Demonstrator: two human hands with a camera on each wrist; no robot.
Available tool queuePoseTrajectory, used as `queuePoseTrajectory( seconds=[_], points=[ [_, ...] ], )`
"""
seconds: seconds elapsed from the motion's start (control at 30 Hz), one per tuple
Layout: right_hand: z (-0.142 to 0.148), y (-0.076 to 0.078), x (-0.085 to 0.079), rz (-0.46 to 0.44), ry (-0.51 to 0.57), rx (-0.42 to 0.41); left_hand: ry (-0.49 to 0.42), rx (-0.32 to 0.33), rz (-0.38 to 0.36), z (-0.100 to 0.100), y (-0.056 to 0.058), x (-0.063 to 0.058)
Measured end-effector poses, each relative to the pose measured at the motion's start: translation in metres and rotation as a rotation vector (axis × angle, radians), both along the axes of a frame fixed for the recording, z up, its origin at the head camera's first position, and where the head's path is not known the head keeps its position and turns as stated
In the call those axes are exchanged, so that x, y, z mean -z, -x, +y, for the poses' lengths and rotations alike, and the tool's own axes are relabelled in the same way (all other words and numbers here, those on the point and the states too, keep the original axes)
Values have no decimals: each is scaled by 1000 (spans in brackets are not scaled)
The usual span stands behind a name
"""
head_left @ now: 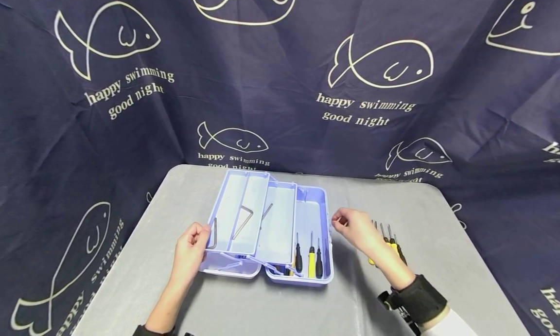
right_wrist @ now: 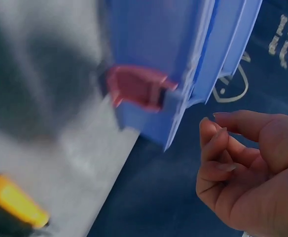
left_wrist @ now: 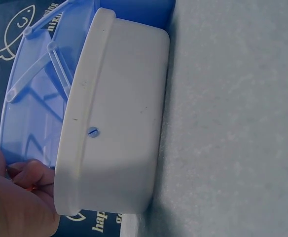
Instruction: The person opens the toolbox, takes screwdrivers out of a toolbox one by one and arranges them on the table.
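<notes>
A light-blue cantilever toolbox (head_left: 325, 229) stands unfolded on the table. My left hand (head_left: 192, 243) grips the near left edge of its upper tray (head_left: 229, 195). Two L-shaped hex keys (head_left: 246, 220) lie in that tray, one close to the left fingertips. A thin metal rod (head_left: 266, 212) slants across the lower tray (head_left: 280, 229). Inside the deep bottom bin are screwdrivers (head_left: 312, 263) with black or yellow handles. Just past the bin's right wall hovers my right hand (head_left: 356, 229), its fingers loosely curled around nothing, thumb and index tips close together (right_wrist: 247, 168).
Several yellow-and-black screwdrivers (head_left: 391, 243) lie on the grey table (head_left: 437, 238) beside the right forearm, partly hidden by it. A red latch (right_wrist: 136, 86) sits on the toolbox's outer wall. Dark blue cloth (head_left: 288, 107) with fish prints hangs behind the table.
</notes>
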State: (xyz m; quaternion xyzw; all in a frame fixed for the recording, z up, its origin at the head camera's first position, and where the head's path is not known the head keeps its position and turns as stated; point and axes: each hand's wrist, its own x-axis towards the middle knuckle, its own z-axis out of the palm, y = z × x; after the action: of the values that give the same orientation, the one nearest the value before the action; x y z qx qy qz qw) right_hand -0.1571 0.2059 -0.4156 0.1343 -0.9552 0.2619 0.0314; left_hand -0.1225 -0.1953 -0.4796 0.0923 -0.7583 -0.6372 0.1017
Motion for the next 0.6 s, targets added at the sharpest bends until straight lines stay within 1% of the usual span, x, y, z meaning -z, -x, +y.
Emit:
queuePoseTrajectory(
  seconds=[0.07, 0.17, 0.23, 0.37, 0.5, 0.6],
  points=[
    [-11, 3, -1, -35, 7, -48, 5, -5, 1, 1, 0, 0],
    [-27, 7, -2, -119, -32, -140, 8, -9, 2, 1, 0, 0],
    [-38, 10, -3, -173, -79, -202, 8, -8, 0, 0, 0, 0],
    [-56, 15, -6, -247, -212, -310, 20, -2, -10, 0, 1, -2],
    [-69, 20, -8, -414, -252, -368, 36, 4, -21, 0, 2, -2],
    [-76, 24, -7, -540, -254, -401, 31, 1, -9, -1, 1, -1]
  ],
)
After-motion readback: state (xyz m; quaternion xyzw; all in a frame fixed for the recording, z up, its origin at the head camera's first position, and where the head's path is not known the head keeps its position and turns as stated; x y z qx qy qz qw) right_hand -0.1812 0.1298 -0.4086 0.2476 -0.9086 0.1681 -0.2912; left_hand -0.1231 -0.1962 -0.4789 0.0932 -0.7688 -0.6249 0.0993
